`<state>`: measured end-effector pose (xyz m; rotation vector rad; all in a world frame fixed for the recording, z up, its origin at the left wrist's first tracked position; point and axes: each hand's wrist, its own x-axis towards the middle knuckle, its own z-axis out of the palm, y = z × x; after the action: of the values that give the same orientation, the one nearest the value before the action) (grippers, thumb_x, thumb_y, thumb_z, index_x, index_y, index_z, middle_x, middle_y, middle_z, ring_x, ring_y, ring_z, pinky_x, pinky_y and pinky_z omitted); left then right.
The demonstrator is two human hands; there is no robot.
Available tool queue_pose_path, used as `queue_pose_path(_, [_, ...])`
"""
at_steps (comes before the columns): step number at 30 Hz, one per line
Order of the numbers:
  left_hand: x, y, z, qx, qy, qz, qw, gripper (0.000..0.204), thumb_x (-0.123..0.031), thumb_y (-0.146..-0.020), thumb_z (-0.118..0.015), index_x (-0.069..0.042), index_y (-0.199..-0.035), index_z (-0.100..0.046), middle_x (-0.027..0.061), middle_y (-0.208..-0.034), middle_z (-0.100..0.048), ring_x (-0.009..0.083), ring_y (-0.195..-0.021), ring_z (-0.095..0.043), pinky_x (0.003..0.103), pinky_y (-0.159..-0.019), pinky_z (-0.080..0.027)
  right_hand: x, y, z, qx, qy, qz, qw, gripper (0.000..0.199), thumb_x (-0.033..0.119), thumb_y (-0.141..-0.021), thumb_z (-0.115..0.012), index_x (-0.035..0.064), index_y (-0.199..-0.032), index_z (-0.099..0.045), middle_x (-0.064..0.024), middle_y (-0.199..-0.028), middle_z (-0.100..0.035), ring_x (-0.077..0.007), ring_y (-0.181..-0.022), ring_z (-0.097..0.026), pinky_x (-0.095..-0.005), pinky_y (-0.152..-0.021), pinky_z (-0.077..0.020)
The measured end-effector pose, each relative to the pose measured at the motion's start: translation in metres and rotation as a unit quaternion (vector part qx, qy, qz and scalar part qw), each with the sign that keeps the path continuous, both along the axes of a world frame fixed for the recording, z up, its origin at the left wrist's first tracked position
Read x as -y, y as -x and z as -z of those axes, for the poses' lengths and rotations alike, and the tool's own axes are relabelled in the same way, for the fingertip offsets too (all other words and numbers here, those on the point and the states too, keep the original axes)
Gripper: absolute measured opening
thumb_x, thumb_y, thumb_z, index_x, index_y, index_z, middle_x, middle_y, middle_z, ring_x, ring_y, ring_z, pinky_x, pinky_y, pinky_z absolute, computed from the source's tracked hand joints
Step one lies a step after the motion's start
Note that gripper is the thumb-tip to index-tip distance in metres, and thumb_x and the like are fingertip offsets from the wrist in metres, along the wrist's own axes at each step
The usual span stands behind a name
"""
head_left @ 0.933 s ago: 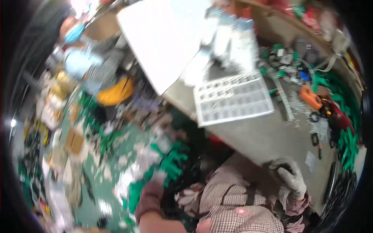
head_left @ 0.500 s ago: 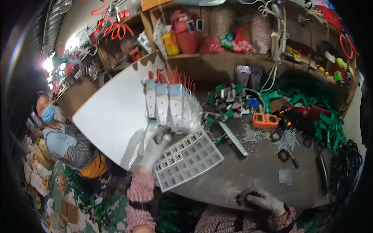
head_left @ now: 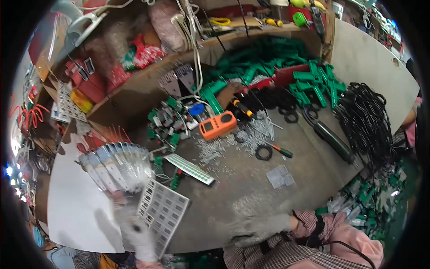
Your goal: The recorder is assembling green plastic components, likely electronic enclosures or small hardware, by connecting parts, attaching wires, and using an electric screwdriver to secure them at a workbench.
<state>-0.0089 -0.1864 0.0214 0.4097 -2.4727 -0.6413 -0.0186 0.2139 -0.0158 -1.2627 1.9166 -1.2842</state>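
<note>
My left hand (head_left: pixel 136 231), in a pale work glove, is at the lower left, over the edge between a white board (head_left: pixel 74 210) and a white grid panel (head_left: pixel 168 210) with rows of dark rectangles. Motion smears its fingers, and whether it holds anything is unclear. Just above it stands a row of white strips (head_left: pixel 105 172) wrapped in clear plastic, red wires rising behind. My right hand (head_left: pixel 262 228), also gloved and blurred, is low over the table's front edge, pointing left. Small clear bits (head_left: pixel 253 204) lie just beyond it; its grip cannot be made out.
An orange meter (head_left: pixel 218 126) stands mid-table among loose metal pins (head_left: pixel 210 150). A screwdriver (head_left: pixel 282 151), a dark green-black tool (head_left: pixel 333 141) and clear squares (head_left: pixel 280 177) lie rightward. Green plastic parts (head_left: pixel 313 83) and black cables (head_left: pixel 365 121) fill the far right.
The view has swung to the right, so table items appear further left. My left hand has come down from the wrapped strips toward the near edge. My right hand now reaches over the table's front edge.
</note>
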Motion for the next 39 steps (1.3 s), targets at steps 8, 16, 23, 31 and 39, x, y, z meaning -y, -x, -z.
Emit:
queue_pose_path(8, [-0.184, -0.015, -0.001, 0.202, 0.1, 0.495, 0.839, 0.079, -0.032, -0.09, -0.073, -0.003, -0.154, -0.039, 0.0216, -0.153, -0.04, 0.0409, -0.13, -0.047, 0.052, -0.111, -0.038, -0.112, 0.042, -0.052, -0.063, -0.103, 0.257, 0.959, 0.034, 0.035, -0.099, -0.064, 0.0035, -0.112, -0.069, -0.0177, -0.099, -0.07, -0.0325, -0.093, -0.07, -0.0423, -0.082, -0.0548])
queue_pose_path(16, [-0.27, 0.003, 0.016, 0.073, 0.368, 0.495, 0.784, 0.044, -0.02, -0.092, -0.065, -0.002, -0.131, -0.061, 0.0136, -0.112, -0.064, 0.029, -0.115, -0.058, 0.053, -0.11, -0.039, -0.094, 0.086, -0.046, -0.239, -0.257, 0.378, 0.857, 0.029, 0.014, -0.097, -0.058, 0.0048, -0.124, -0.063, -0.0209, -0.113, -0.063, -0.0403, -0.111, -0.063, -0.0465, -0.095, -0.0514])
queue_pose_path(23, [-0.27, 0.009, 0.024, 0.035, -0.169, 0.429, 0.886, 0.029, -0.008, -0.084, -0.077, -0.006, -0.112, -0.071, 0.0117, -0.1, -0.071, 0.0311, -0.09, -0.066, 0.042, -0.088, -0.05, -0.101, -0.001, -0.042, 0.016, -0.086, 0.437, 0.895, 0.032, 0.023, -0.099, -0.063, 0.0022, -0.123, -0.063, -0.0196, -0.11, -0.069, -0.0353, -0.102, -0.07, -0.0433, -0.088, -0.0555])
queue_pose_path(31, [-0.271, 0.01, 0.017, 0.038, 0.108, 0.52, 0.847, 0.027, -0.008, -0.082, -0.075, -0.007, -0.109, -0.069, 0.0127, -0.109, -0.068, 0.0338, -0.103, -0.063, 0.047, -0.096, -0.048, -0.069, -0.013, -0.067, -0.064, -0.086, 0.405, 0.908, 0.027, 0.015, -0.094, -0.064, -0.0004, -0.116, -0.062, -0.0255, -0.095, -0.068, -0.043, -0.091, -0.069, -0.0462, -0.079, -0.0561])
queue_pose_path(39, [-0.248, 0.005, 0.015, 0.119, -0.04, 0.503, 0.855, 0.094, -0.037, -0.073, -0.088, 0.005, -0.145, -0.045, 0.0189, -0.12, -0.064, 0.0411, -0.118, -0.058, 0.053, -0.111, -0.039, -0.049, 0.003, -0.064, -0.056, -0.025, 0.271, 0.961, 0.021, 0.012, -0.088, -0.067, -0.0008, -0.105, -0.063, -0.0193, -0.092, -0.068, -0.0372, -0.09, -0.07, -0.0421, -0.078, -0.0565])
